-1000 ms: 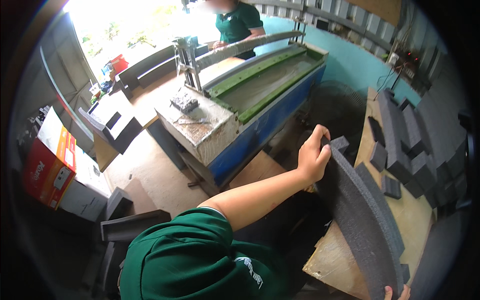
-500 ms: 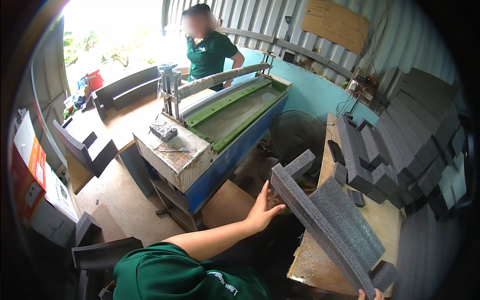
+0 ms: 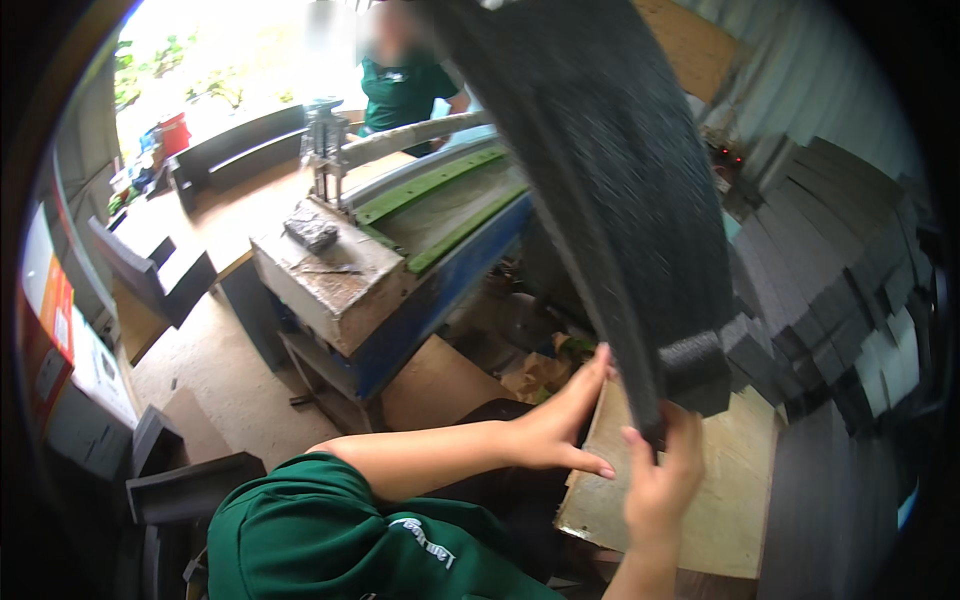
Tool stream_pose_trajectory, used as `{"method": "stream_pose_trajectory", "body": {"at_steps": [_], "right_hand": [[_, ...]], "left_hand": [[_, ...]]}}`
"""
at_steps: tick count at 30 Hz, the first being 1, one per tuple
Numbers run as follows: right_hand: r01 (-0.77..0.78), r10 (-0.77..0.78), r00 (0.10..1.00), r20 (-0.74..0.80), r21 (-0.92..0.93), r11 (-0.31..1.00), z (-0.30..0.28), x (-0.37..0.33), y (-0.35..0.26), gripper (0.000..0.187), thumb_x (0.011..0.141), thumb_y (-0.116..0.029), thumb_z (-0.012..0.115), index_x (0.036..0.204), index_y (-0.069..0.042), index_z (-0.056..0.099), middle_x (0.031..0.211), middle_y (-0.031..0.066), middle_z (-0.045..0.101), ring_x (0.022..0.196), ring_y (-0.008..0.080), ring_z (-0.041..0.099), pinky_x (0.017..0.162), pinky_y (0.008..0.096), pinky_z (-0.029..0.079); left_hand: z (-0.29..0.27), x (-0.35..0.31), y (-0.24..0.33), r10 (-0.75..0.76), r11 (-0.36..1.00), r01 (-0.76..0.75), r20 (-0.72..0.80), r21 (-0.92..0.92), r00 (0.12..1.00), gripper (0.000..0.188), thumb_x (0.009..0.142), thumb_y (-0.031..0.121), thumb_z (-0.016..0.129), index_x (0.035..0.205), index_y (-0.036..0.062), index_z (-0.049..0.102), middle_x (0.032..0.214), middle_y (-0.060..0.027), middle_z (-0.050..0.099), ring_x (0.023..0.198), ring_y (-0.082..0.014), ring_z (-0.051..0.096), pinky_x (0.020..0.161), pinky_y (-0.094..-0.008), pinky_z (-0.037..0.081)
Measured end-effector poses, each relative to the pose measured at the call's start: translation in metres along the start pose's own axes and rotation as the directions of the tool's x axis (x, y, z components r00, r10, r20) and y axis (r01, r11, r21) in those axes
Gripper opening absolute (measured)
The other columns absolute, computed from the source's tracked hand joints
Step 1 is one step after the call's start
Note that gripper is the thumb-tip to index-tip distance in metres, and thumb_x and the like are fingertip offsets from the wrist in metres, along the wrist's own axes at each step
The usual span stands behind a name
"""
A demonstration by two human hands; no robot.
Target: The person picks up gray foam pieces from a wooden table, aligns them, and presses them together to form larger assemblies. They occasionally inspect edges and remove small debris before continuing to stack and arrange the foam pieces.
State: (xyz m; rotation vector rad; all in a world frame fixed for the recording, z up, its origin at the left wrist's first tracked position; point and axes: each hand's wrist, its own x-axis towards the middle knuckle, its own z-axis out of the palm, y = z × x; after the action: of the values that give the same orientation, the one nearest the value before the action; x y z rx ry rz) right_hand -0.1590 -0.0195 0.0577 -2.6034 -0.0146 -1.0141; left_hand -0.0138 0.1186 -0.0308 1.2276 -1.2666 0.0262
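I have the long dark foam strip [image 3: 610, 190] lifted upright off the plywood bench [image 3: 720, 500], my right hand [image 3: 660, 480] clasped around its lower end and my left hand [image 3: 560, 425] flat and open against its edge, with setting it down seemingly left to do.

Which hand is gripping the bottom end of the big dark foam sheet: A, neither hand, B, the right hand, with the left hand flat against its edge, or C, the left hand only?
B: the right hand wraps the lower end of the dark foam sheet, while the left hand presses open-palmed against its edge.
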Motion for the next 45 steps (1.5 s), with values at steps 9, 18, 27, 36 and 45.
{"method": "stream_pose_trajectory", "body": {"at_steps": [9, 18, 27, 36, 45], "right_hand": [[0.323, -0.237, 0.866, -0.440, 0.130, 0.937, 0.023, 0.058, -0.030, 0.027, 0.102, -0.013, 0.065, 0.121, 0.005, 0.060, 0.107, 0.0156, 0.061, 0.089, 0.0265, 0.058, 0.079, 0.0366, 0.047], [0.326, -0.227, 0.944, -0.238, 0.596, 0.733, 0.020, 0.066, -0.033, 0.038, 0.101, -0.016, 0.068, 0.129, 0.005, 0.054, 0.113, 0.0189, 0.059, 0.096, 0.0303, 0.059, 0.083, 0.0382, 0.048], [0.711, -0.717, 0.683, -0.137, 0.351, 0.610, 0.038, 0.069, -0.069, 0.057, 0.094, -0.030, 0.074, 0.145, -0.005, 0.063, 0.146, 0.0224, 0.060, 0.133, 0.0431, 0.057, 0.111, 0.0483, 0.047], [0.584, -0.660, 0.647, 0.381, 0.310, 0.751, 0.151, 0.055, -0.005, 0.060, 0.092, -0.023, 0.076, 0.149, -0.015, 0.058, 0.164, 0.0128, 0.041, 0.147, 0.0340, 0.046, 0.116, 0.0475, 0.044], [0.358, -0.714, 0.397, 0.576, 0.620, 0.699, 0.172, 0.030, 0.016, 0.042, 0.094, -0.025, 0.076, 0.134, -0.014, 0.070, 0.154, 0.0125, 0.057, 0.137, 0.0332, 0.058, 0.114, 0.0446, 0.048]], "left_hand": [[-0.002, 0.011, -0.020, -0.144, 0.828, -0.168, -0.493, -0.534, 0.858, 0.158, 0.061, 0.016, 0.105, 0.170, 0.0191, -0.009, 0.175, -0.0105, 0.007, 0.152, -0.0345, 0.038, 0.124, -0.0542, 0.031], [-0.057, 0.001, -0.002, -0.321, 0.653, 0.137, -0.108, -0.745, 0.941, 0.135, 0.063, 0.028, 0.102, 0.168, 0.0164, 0.019, 0.165, -0.0139, 0.039, 0.151, -0.0333, 0.043, 0.125, -0.0510, 0.035], [-0.168, -0.036, 0.057, -0.168, 0.776, -0.141, -0.417, -0.615, 0.893, 0.067, 0.086, 0.016, 0.080, 0.143, 0.0019, 0.047, 0.130, -0.0149, 0.064, 0.110, -0.0239, 0.067, 0.088, -0.0388, 0.057], [-0.279, -0.107, 0.194, -0.109, 0.829, -0.353, -0.744, -0.434, 0.659, 0.051, 0.099, 0.047, 0.059, 0.131, 0.0065, 0.060, 0.124, -0.0166, 0.065, 0.094, -0.0382, 0.065, 0.059, -0.0246, 0.054], [-0.397, -0.173, 0.203, -0.346, 0.775, -0.500, -0.921, -0.387, 0.177, 0.061, 0.089, 0.036, 0.079, 0.130, 0.0001, 0.051, 0.125, -0.0213, 0.046, 0.108, -0.0338, 0.055, 0.067, -0.0220, 0.057]]}}
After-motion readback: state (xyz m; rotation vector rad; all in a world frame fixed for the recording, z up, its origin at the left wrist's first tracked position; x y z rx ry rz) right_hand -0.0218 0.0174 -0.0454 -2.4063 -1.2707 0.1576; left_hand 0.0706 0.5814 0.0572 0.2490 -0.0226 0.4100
